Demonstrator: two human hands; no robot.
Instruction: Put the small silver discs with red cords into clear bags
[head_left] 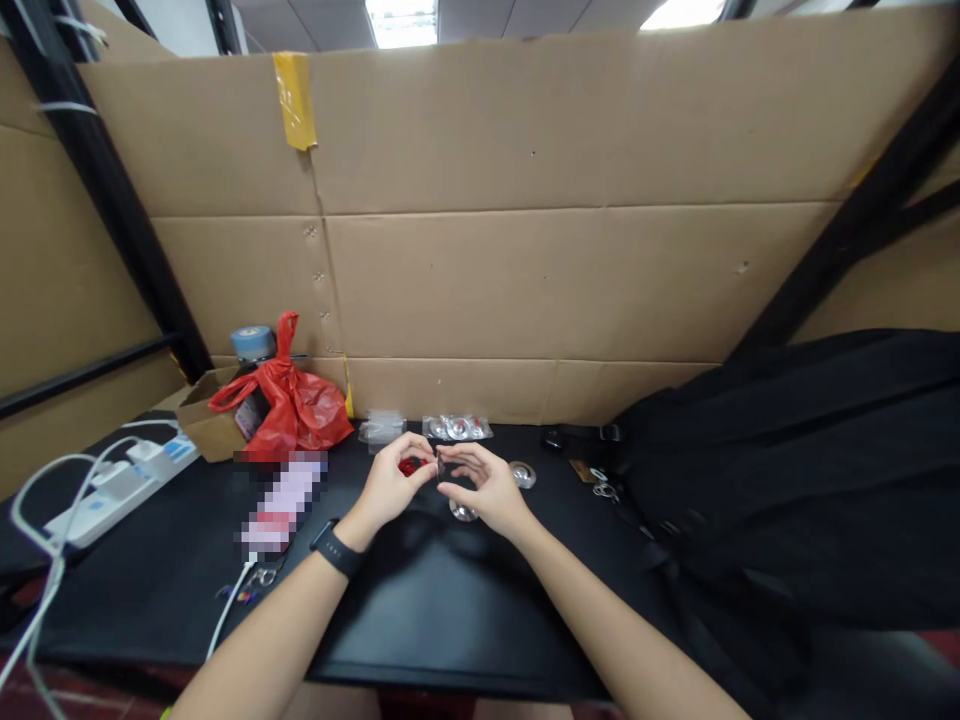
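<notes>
From my remote view, a thin, clear piece (440, 466) sits edge-on between the two hands, above the black tabletop (420, 625). My left hand (396, 480) pinches it by the fingertips; my right hand (491, 490) curves around its other side, though I can't tell whether it grips. Near the right hand lies a clear round disc (523, 474); behind, I see packaged discs (457, 428); farther left, a knotted red plastic bag (300, 405).

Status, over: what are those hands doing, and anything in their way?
Left hand pinching a small thin piece; right hand fingertips close by it. Clear round piece partly hidden by right hand. Nothing seen blocking.
</notes>
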